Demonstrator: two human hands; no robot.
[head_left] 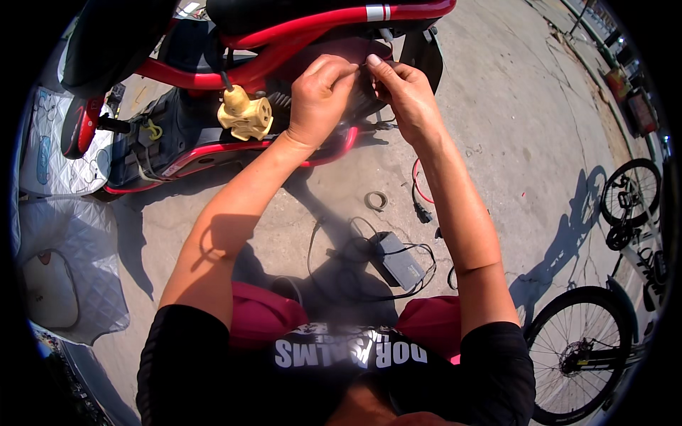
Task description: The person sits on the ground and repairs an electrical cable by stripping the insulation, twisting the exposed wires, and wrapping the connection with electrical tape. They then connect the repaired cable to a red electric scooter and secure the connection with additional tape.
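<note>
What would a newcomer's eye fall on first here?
Probably the red and black scooter across the upper left, with the left hand and right hand nearly meeting against it. The yellow socket block, left of the left hand, comes next, then the grey box on the concrete below.

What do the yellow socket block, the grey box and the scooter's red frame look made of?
Yellow socket block: probably matte plastic, from its dull moulded faces. Grey box: plastic or coated metal, from its flat, low-shine surface. Red frame: glossy paint, likely over metal, given highlights along its tubes.
</note>
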